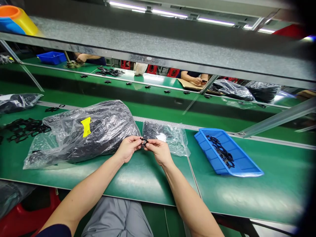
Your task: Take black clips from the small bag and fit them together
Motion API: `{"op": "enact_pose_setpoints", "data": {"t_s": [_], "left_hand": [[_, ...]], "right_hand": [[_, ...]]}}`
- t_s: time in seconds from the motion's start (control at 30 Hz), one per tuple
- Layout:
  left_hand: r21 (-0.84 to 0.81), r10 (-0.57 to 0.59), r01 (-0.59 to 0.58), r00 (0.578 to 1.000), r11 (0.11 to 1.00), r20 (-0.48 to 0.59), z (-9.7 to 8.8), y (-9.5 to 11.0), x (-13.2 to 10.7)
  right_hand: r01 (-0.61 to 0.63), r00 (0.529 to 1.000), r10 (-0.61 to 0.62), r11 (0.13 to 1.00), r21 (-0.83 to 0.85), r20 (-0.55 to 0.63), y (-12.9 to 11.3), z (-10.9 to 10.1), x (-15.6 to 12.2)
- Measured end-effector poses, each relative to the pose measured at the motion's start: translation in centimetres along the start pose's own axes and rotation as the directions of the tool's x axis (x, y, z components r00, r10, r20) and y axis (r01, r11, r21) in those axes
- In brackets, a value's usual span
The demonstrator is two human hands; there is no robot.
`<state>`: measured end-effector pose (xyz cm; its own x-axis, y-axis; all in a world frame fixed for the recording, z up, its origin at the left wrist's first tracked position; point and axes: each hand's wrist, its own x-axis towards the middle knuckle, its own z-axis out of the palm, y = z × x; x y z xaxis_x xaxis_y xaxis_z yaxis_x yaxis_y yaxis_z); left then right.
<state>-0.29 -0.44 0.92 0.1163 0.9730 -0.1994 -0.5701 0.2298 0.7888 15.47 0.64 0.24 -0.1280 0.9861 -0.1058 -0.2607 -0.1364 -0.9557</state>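
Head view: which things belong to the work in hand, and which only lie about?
Probably belonging:
- small black part, held
- large, full, clear plastic bag
- blue plastic bin of black parts

Probably lying about:
- yellow, blue and orange rounded object
- red plastic seat, lower left

No words or numbers are showing legibly. At nine o'clock, a yellow sticker (85, 127) is lying on a large clear plastic bag (108, 123), its marks blurring; near centre, toward six o'clock, a white label (162, 136) is showing unreadably on a smaller bag (176, 140).
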Motion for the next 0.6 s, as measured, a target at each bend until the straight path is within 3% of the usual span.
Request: {"op": "enact_pose_setpoints", "data": {"t_s": [0.6], "left_hand": [[0.085,0.027,-0.026,1.000,0.996,-0.015,-0.01,-0.30,-0.05]], "right_hand": [[-0.143,0.989,0.140,0.986,0.081,0.046,-0.24,-0.05,-0.06]]}}
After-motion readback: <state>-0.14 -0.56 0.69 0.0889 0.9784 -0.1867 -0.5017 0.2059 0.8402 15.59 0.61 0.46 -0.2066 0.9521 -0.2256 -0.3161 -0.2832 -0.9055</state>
